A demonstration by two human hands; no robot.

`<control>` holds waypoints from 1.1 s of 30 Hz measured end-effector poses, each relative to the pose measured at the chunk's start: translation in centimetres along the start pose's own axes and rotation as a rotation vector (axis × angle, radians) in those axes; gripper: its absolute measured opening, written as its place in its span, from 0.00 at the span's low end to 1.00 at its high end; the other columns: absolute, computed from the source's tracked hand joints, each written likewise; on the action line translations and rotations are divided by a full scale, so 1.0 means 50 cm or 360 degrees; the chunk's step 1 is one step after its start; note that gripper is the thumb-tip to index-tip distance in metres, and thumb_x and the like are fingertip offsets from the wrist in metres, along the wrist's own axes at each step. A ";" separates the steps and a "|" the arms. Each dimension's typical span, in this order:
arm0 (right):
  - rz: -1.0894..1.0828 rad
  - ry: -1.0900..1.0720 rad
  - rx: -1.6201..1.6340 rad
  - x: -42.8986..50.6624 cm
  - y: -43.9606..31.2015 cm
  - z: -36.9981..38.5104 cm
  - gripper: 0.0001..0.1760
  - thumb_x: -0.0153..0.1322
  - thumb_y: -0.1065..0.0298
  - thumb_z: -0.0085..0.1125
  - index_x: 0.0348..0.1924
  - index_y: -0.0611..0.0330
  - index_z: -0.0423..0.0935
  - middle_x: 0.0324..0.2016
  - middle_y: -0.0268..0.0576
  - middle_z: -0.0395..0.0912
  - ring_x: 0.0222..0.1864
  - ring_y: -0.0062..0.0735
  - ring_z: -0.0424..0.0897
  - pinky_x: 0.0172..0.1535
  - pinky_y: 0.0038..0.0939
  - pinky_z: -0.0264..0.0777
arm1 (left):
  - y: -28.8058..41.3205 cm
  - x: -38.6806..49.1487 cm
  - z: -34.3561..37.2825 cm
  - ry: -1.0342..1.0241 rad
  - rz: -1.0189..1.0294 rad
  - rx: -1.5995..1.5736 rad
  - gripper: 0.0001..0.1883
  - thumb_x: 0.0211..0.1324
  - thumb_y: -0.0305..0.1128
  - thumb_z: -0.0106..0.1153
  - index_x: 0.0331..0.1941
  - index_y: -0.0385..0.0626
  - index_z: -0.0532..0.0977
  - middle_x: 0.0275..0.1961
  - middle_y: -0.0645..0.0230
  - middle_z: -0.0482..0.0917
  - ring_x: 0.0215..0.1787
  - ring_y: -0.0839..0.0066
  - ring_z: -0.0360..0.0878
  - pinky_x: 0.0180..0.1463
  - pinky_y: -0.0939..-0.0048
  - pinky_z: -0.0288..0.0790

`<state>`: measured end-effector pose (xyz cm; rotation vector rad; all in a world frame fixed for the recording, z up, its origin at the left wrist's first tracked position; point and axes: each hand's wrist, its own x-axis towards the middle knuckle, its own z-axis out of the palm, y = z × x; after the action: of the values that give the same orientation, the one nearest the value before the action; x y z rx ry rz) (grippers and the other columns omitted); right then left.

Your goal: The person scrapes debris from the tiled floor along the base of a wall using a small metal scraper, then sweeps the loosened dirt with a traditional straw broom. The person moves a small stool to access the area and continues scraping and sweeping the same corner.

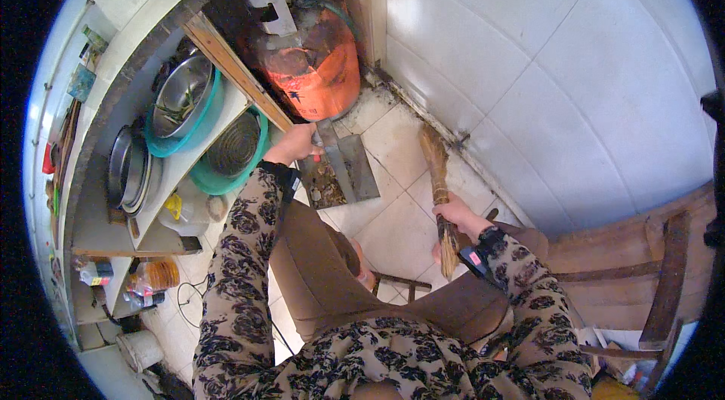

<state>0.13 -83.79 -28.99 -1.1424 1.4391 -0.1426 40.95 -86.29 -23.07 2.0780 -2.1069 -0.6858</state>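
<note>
My left hand (294, 145) grips the near side edge of a grey metal dustpan (359, 167), which rests on or just above the tiled floor and has brown debris (325, 187) in it. My right hand (457, 214) is closed around the bound handle of a straw hand broom (435, 159). The broom's bristles point away from me, toward the base of the tiled wall, to the right of the dustpan. Beyond the dustpan stands an orange gas cylinder (317, 83).
Shelves on the left hold a steel bowl in a teal basin (150, 142), a green basin (260, 156) and bottles (158, 275). A wooden post (226, 63) stands beside the cylinder. The tiled wall (510, 77) borders the right; wooden chair parts (668, 281) stand at lower right.
</note>
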 end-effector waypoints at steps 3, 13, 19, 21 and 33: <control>0.0008 -0.0465 -0.0172 -0.015 -0.024 0.043 0.27 0.57 0.70 0.57 0.50 0.61 0.65 0.29 0.40 0.71 0.30 0.30 0.71 0.32 0.29 0.68 | 0.001 0.004 0.000 0.0059 0.0026 0.0024 0.24 0.35 0.37 0.68 0.36 0.36 0.71 0.37 0.47 0.76 0.43 0.51 0.74 0.44 0.59 0.68; -0.0329 -0.0218 -0.0201 -0.075 -0.019 0.055 0.29 0.57 0.67 0.60 0.50 0.59 0.62 0.33 0.40 0.71 0.34 0.28 0.71 0.36 0.29 0.66 | -0.088 -0.060 -0.049 0.0104 -0.0081 -0.0055 0.24 0.34 0.34 0.69 0.37 0.38 0.72 0.37 0.50 0.77 0.43 0.51 0.74 0.45 0.61 0.68; -0.0196 -0.0206 -0.0029 -0.035 -0.027 0.034 0.23 0.59 0.69 0.58 0.46 0.60 0.64 0.28 0.40 0.70 0.29 0.30 0.71 0.31 0.31 0.67 | -0.174 -0.133 -0.087 0.0101 -0.0179 -0.0115 0.24 0.33 0.33 0.68 0.37 0.37 0.72 0.37 0.50 0.76 0.43 0.52 0.73 0.44 0.62 0.67; -0.0182 -0.0368 0.0295 -0.036 -0.032 0.030 0.21 0.61 0.68 0.56 0.46 0.60 0.64 0.28 0.41 0.71 0.29 0.32 0.73 0.32 0.33 0.69 | -0.194 -0.169 -0.092 0.0129 -0.0177 -0.0228 0.23 0.33 0.33 0.68 0.37 0.38 0.72 0.35 0.51 0.76 0.41 0.52 0.73 0.42 0.62 0.67; 0.0130 -0.0533 0.0568 -0.019 0.011 0.125 0.16 0.67 0.57 0.53 0.39 0.60 0.67 0.24 0.38 0.69 0.21 0.29 0.69 0.25 0.31 0.67 | -0.302 -0.504 -0.081 0.0342 -0.0903 -0.0094 0.27 0.33 0.35 0.68 0.42 0.37 0.72 0.39 0.48 0.77 0.44 0.52 0.75 0.46 0.61 0.67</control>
<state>4.70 -79.61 -30.37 -0.7715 1.1062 -0.1372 57.94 -62.31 -19.30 2.5948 -1.3699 -0.5308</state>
